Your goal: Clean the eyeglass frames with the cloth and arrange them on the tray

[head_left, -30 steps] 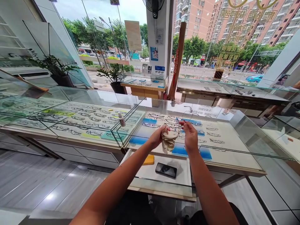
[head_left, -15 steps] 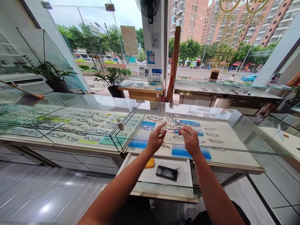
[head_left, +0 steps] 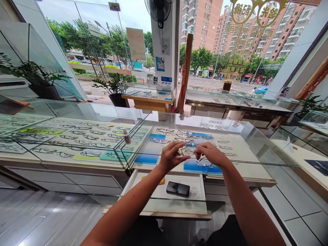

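The left hand (head_left: 170,157) makes a shape like a letter C, with its thumb and pointing finger apart. The right hand (head_left: 211,153) has its fingers curled in. Some thin, see-through glasses (head_left: 189,151) show in the small space between the two hands, right by the fingertips. I cannot tell which fingers, if any, grip them. Under and past the fingers is a glass-topped desk (head_left: 256,168) with lots of other glasses (head_left: 165,131) inside. A little white bottle (head_left: 126,137) stands left of the fingers. Nearer than the fingers, a black phone (head_left: 178,189) lies in a pulled-out drawer (head_left: 197,196).
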`<state>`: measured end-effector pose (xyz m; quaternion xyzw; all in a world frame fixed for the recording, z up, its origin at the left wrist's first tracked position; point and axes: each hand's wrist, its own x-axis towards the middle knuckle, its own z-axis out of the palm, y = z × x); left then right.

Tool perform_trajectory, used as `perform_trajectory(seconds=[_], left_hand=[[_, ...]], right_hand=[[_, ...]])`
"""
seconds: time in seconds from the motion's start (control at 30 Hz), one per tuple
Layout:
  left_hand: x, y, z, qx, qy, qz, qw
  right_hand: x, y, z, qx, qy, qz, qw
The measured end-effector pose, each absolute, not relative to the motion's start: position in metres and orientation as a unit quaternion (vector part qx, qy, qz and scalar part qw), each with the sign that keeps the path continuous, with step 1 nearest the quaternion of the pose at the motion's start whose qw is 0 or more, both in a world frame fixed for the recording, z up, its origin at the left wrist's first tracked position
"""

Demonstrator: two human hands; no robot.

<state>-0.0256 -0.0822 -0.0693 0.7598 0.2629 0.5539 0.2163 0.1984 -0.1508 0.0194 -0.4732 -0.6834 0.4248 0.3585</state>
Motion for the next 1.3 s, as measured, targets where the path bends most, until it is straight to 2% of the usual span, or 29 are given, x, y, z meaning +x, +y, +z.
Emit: perform_trajectory(seconds=[0.23, 0.47, 0.53, 0.67, 0.8, 0.97, 1.3], left_hand=[[-0.031, -0.106, -0.036, 0.805, 0.198, 0.524, 0.195], [-0.040, -0.132, 0.001, 0.809, 0.173, 0.520, 0.212], [-0.042, -0.139, 0.014, 0.797, 0.180, 0.538, 0.209], [-0.050, -0.155, 0.037, 0.762, 0.224, 0.576, 0.194], [-0.054, -0.170, 0.049, 0.741, 0.243, 0.601, 0.172], [-0.044, -0.185, 0.045, 0.725, 0.267, 0.617, 0.150], [-0.027, -0.204, 0.045, 0.686, 0.316, 0.637, 0.156]], right_hand=[[0.210, -0.167, 0.045, -0.451, -0.690, 0.466, 0.321], [0.215, -0.183, 0.078, -0.409, -0.754, 0.421, 0.294], [0.218, -0.187, 0.082, -0.418, -0.750, 0.386, 0.338], [0.220, -0.203, 0.071, -0.403, -0.711, 0.292, 0.497], [0.205, -0.226, 0.047, -0.404, -0.673, 0.131, 0.605], [0.181, -0.236, 0.031, -0.429, -0.639, 0.015, 0.638], [0.169, -0.244, 0.032, -0.468, -0.567, 0.016, 0.678]])
